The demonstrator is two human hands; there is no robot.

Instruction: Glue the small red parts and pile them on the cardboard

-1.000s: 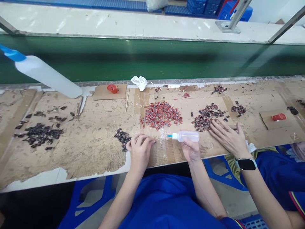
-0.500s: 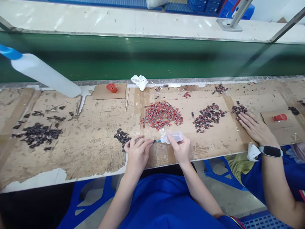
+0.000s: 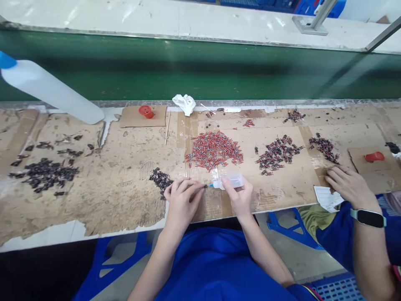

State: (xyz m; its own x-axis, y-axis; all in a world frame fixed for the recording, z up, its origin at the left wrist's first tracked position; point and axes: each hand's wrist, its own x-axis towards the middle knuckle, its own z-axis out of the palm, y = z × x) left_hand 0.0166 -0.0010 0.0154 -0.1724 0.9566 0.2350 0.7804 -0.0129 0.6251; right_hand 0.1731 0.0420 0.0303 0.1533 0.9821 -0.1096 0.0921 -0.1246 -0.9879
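Between the fingertips of my left hand [image 3: 183, 194] is a small dark part [image 3: 205, 186]. My right hand [image 3: 240, 200] is closed round a clear squeeze bottle [image 3: 232, 181] lying sideways, its thin blue tip [image 3: 211, 185] pointing left at that part; whether they touch I cannot tell. Beside my left hand sits a small pile of black parts [image 3: 160, 179]. Just beyond both hands spreads a large pile of red and silver parts [image 3: 214, 150]. Right of it lies a pile of dark and red parts [image 3: 278, 154].
A large white bottle with a blue cap [image 3: 50, 88] leans at the left, near another black pile [image 3: 48, 175]. Red cups [image 3: 146, 111], a crumpled tissue [image 3: 184, 103] and a wooden stick [image 3: 167, 128] lie along the back. At right, a co-worker's hand [image 3: 351, 184] rests near a paper slip [image 3: 328, 197].
The view has shifted slightly. My hands keep nearly the same pose. The co-worker's hand has drawn back from its pile towards the table's front edge, and the paper slip there now lies flatter.
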